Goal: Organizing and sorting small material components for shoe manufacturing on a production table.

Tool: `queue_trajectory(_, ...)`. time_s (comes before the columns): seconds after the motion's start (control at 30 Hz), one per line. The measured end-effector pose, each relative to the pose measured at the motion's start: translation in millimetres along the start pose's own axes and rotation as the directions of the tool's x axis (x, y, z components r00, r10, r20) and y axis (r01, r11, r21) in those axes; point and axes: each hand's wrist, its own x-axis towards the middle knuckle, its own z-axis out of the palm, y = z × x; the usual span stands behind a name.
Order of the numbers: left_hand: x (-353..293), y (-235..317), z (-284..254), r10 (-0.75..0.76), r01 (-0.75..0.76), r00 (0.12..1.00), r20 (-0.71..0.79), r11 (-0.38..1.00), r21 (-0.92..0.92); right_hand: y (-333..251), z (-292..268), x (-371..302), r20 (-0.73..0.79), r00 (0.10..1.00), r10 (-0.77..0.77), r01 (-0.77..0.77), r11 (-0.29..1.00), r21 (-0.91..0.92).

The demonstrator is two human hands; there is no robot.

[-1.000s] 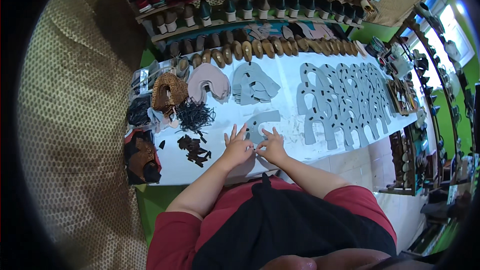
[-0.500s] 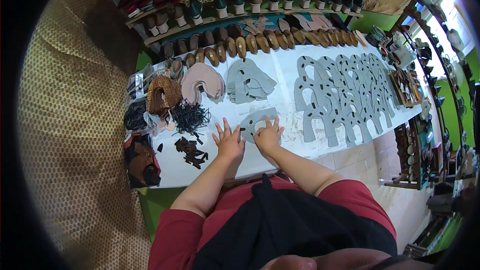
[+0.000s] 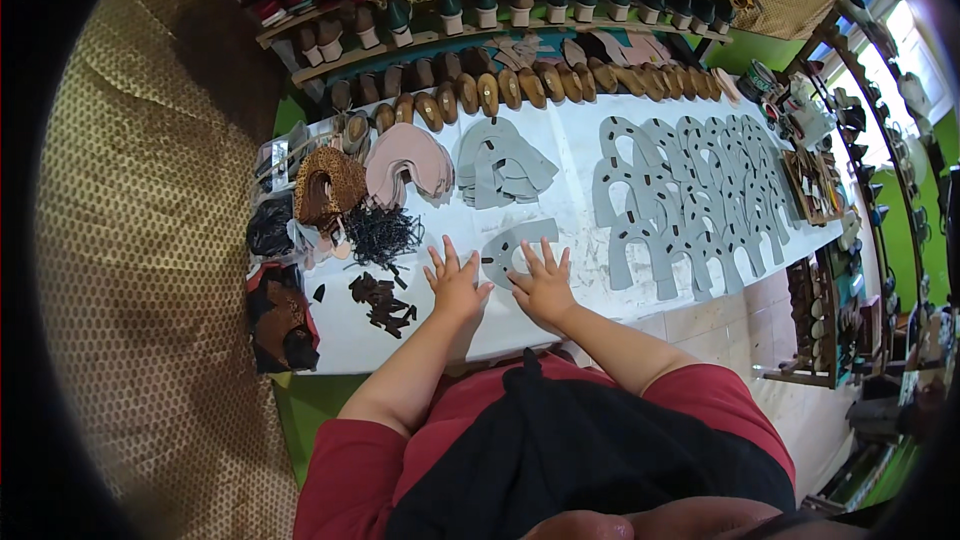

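Observation:
A grey curved shoe-upper piece (image 3: 508, 246) with small dark patches lies flat on the white table in front of me. My left hand (image 3: 457, 285) rests palm down just left of it, fingers spread. On the piece's near right side lies my right hand (image 3: 543, 285), also spread and holding nothing, partly covering it. Left of my left hand are a pile of short dark brown strips (image 3: 382, 304) and a heap of thin black strips (image 3: 384, 237). Beyond the piece sits a stack of grey uppers (image 3: 500, 165).
Many grey uppers with dark patches (image 3: 690, 200) overlap in rows at right. Pink pieces (image 3: 408, 162) and leopard-print pieces (image 3: 328, 185) are stacked at left. A row of brown shoe lasts (image 3: 508, 88) lines the far edge, below shelves of heeled shoes (image 3: 483, 5).
My right hand has shifted slightly right and toward me, and its fingers have fanned out, uncovering more of the grey piece. My left hand has hardly moved.

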Motion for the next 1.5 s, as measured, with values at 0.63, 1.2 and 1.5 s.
queue_trajectory(0.63, 23, 29, -1, 0.041, -0.046, 0.998, -0.048, 0.992, -0.120, 10, -2, -1, 0.149, 0.986, -0.076, 0.087, 0.993, -0.074)
queue_trajectory(1.2, 40, 29, -18, 0.301, -0.302, 0.953, -0.026, 0.950, -0.080, 11, -10, 0, 0.205, 0.977, -0.055, 0.064, 0.997, -0.038)
queue_trajectory(1.5, 51, 22, 5, 0.306, -0.304, 0.951, -0.053, 0.952, 0.039, 16, 4, -4, -0.013, 0.993, -0.116, 0.116, 0.993, -0.003)
